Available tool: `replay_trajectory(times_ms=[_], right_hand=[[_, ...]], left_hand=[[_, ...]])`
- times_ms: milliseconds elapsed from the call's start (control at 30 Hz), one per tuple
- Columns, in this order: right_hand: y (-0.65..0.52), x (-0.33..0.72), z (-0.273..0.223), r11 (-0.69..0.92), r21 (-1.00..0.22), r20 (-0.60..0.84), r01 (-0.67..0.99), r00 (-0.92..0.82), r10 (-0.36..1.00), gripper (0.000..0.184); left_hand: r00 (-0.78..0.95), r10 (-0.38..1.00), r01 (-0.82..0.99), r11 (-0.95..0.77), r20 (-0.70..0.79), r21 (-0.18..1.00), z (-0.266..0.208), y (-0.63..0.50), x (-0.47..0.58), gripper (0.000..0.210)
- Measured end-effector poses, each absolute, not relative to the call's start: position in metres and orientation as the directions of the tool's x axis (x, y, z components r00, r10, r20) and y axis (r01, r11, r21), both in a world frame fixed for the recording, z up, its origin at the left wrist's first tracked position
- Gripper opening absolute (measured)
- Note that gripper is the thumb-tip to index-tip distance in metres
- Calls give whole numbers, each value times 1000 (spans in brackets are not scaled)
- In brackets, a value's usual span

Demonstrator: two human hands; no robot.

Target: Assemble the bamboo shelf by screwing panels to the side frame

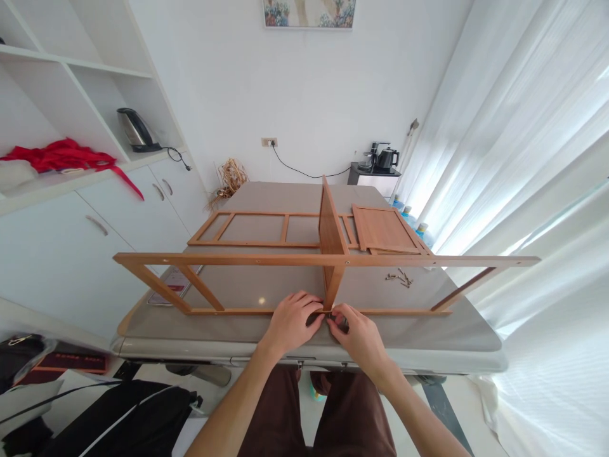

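Note:
A long wooden frame (228, 259) stands on its edge along the near side of the table. A wooden panel (332, 222) meets it near the middle and points away from me. My left hand (295, 322) is closed around the frame's lower rail, just left of the joint with the panel. On the right of that joint, my right hand (358, 333) is closed in a pinch, its fingertips against the rail. Whatever small piece is between those fingertips is hidden.
Several loose screws (400, 277) lie right of the panel. Behind are a second wooden frame (247, 244) and flat wooden boards (384, 227) on the table (276, 195). A printed sheet (175, 283) lies left. A kettle (137, 130) stands on the shelf.

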State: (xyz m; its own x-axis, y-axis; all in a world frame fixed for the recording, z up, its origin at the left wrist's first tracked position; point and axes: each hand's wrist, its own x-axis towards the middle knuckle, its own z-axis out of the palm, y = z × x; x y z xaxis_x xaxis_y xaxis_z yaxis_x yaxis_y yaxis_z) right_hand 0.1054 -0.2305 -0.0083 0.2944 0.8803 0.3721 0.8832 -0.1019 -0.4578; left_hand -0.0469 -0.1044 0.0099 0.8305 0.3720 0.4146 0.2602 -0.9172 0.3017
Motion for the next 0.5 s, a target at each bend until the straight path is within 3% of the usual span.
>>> replay_trajectory(times_ms=[300,500], right_hand=[[-231,133,-1,5,-324,430,946,143,891,20],[-226,146,-1,224,-194,584,955,-71,809,19]], left_hand=[[834,403,252,-886,377,389,6,-96,-43,19],[803,458,302,-865,381,401,1,-92,-41,28]])
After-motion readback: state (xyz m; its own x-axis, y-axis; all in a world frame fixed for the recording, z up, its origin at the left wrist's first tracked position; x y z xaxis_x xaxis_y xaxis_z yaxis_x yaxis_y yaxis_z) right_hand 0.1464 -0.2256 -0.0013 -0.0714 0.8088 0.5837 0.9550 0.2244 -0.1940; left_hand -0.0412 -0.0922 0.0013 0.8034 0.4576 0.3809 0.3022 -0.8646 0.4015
